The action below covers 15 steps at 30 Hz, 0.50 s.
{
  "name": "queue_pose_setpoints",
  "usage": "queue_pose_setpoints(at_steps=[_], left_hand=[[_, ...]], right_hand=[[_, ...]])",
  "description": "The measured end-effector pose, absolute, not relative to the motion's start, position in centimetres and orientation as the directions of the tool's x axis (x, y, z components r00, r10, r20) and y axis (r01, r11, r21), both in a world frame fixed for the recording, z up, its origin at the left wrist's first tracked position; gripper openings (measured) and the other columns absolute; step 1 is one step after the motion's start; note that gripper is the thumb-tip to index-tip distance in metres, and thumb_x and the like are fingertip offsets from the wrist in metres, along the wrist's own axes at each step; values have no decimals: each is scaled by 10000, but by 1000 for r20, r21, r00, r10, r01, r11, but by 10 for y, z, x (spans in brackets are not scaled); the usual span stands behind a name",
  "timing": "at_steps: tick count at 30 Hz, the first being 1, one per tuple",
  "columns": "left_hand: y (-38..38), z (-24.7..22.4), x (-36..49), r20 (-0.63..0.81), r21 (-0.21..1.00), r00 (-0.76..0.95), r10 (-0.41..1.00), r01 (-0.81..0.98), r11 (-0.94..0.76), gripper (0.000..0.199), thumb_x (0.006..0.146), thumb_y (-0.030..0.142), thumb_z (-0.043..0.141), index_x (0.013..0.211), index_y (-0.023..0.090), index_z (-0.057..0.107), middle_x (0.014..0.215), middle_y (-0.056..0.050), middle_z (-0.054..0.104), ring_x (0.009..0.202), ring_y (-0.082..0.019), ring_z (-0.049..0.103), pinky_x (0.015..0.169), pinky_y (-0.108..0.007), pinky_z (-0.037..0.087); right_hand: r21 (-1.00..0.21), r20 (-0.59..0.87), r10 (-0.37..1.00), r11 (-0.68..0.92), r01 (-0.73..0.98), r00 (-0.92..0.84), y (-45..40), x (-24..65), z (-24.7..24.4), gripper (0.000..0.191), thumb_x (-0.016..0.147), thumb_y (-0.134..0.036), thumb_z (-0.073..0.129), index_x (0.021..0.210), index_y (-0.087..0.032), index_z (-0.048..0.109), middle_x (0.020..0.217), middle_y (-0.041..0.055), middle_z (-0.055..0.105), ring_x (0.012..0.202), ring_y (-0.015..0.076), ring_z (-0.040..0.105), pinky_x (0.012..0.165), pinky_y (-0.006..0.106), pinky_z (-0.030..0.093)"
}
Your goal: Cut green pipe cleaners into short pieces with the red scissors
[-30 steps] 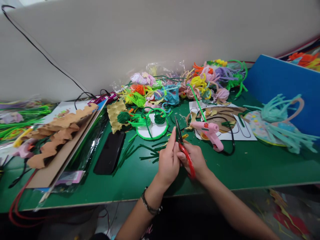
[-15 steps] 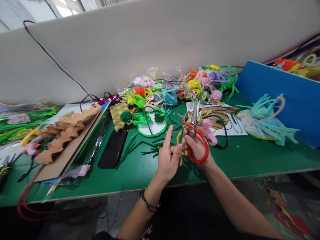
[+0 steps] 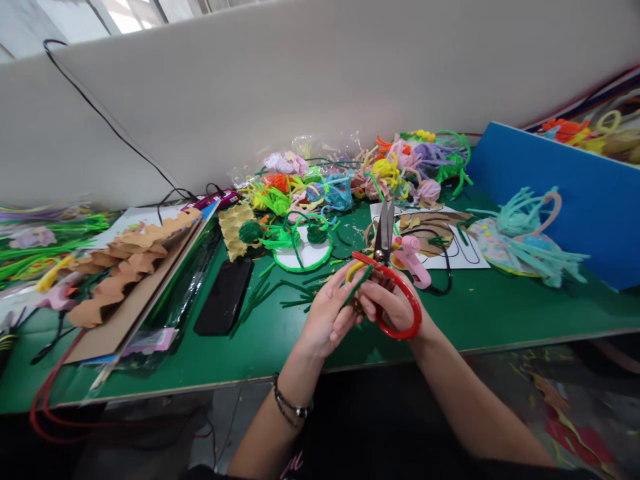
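Head view: the right hand point(image 3: 395, 303) holds the scissors point(image 3: 384, 233) with its fingers curled in around the red handles, blades upward and slightly parted. The left hand point(image 3: 325, 313) has its fingers bent and nearly closed, pinching a dark green pipe cleaner point(image 3: 358, 283) beside a yellow pipe cleaner point(image 3: 354, 271). The fingertips of both hands meet near these strands; exact finger contact is partly hidden. The held items are above the near part of the green table point(image 3: 500, 317), in front of the torso.

Handling: grip the fuzzy strands close to the point being worked, so that the wire core does not twist. Point the blades away from the fingertips, and hold the scissors loops clear of the strands; the pile could snag there.

Materials: the scissors have tapered metal blades and smooth, rounded loops. Short, straight green stems point(image 3: 257, 300) lie beside the flat black phone point(image 3: 223, 300). Beyond them, a white disc point(image 3: 316, 256) has a fuzzy green rim, and a dimpled pulp tray point(image 3: 236, 233) is nearby. The smooth pink glue gun point(image 3: 416, 265) rests near the scissors.
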<state>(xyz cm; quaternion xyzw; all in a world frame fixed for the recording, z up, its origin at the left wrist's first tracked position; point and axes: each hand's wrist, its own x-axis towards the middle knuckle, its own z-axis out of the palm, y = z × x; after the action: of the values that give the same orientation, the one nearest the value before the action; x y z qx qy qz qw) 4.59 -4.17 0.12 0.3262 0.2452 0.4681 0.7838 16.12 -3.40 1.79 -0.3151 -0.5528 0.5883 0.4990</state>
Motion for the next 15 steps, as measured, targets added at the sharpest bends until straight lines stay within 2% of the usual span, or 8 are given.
queue_pose_setpoints(at_steps=[5,8,11,13,15], left_hand=[[-38,5,48,-94,793,393,915,-526,308,510,734,419,563,1158,157,458,313,131,325,215,5,212,296,-106,209],[-37,5,48,-30,880,219,975,-457,130,481,767,483,464,1114,152,431,397,96,423,274,-45,353,272,-130,232],[-37,5,46,80,970,90,993,-237,-57,329,790,481,417,906,174,440,458,81,445,349,-67,425,308,-151,285],[-37,4,45,143,990,126,982,-24,-141,274,820,434,390,728,178,417,431,87,392,325,-48,371,331,-157,268],[-36,4,44,174,968,199,964,143,-204,306,854,385,331,636,178,391,413,81,361,317,-42,337,352,-169,257]], right_hand=[[-973,173,970,141,-185,-171,-33,154,26,187,711,-340,541,673,-188,438,385,-99,421,315,50,387,336,175,350],[-980,154,986,143,-138,-70,-32,150,28,205,687,-355,561,675,-191,439,383,-105,408,305,49,383,318,172,339],[-991,125,992,126,-55,11,-30,147,30,240,646,-374,599,643,-192,443,386,-103,399,298,47,372,296,172,318],[-994,101,994,102,-25,27,-29,146,30,258,628,-386,617,629,-193,445,392,-99,399,301,47,369,291,174,309],[-995,92,996,92,-26,15,-28,145,30,272,636,-410,611,632,-196,443,386,-98,390,303,51,363,292,176,303]])
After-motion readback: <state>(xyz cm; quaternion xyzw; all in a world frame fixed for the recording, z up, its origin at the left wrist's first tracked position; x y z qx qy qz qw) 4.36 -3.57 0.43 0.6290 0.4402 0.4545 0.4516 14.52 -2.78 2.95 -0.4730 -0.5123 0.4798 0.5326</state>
